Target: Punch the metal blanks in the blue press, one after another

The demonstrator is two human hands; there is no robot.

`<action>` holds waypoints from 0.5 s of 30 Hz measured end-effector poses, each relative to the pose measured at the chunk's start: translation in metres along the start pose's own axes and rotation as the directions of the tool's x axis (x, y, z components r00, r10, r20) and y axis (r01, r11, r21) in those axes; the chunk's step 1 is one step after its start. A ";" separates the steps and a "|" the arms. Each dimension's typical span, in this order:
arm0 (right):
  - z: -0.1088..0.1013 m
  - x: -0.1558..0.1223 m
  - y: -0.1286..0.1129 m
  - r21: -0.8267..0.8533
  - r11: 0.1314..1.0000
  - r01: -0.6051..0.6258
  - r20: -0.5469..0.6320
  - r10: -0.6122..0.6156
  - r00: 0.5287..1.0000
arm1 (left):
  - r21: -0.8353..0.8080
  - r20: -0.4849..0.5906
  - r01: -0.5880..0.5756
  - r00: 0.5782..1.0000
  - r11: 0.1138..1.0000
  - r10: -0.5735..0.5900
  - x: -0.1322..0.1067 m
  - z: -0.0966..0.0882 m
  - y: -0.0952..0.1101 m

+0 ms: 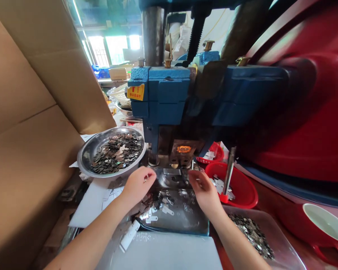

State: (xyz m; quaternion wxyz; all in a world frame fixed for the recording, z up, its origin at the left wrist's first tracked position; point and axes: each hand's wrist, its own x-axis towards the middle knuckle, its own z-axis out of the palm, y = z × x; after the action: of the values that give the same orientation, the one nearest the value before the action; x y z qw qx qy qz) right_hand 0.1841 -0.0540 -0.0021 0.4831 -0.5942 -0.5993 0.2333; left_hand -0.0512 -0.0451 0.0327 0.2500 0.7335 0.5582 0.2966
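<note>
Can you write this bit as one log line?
left hand: at press bed | right hand: at press bed | metal blanks: loose below

Cardboard sheets [30, 112] wall off the left side — tall and brown. Bright windows [115, 47] at the far end, ceiling strip lights [78, 13] above. Cluttered bench [112, 80] under the windows: blue crates [101, 72], a white basket [121, 93]. Daylight is strong — far end blown out.

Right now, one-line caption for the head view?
Both hands, left hand and right hand, reach under a blue press beside a steel bowl.
</note>
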 end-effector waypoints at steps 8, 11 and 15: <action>-0.024 -0.024 0.005 -0.189 0.982 0.015 0.150 0.013 0.989 | 0.276 0.269 -0.146 0.961 0.950 0.069 -0.035 0.020 0.008; -0.029 -0.026 0.012 -0.277 0.958 0.080 0.142 -0.041 0.989 | 0.328 0.294 -0.162 0.954 0.931 0.063 -0.032 0.031 0.013; -0.031 -0.026 0.020 -0.418 0.888 0.191 0.174 -0.128 0.976 | 0.287 0.264 -0.102 0.964 0.952 0.024 -0.032 0.036 0.011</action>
State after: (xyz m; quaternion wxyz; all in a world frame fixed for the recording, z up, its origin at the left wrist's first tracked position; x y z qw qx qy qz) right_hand 0.2159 -0.0835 -0.0143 0.3132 -0.6169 -0.7157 0.0955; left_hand -0.0247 -0.0802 0.0107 0.1971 0.8126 0.5354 0.1192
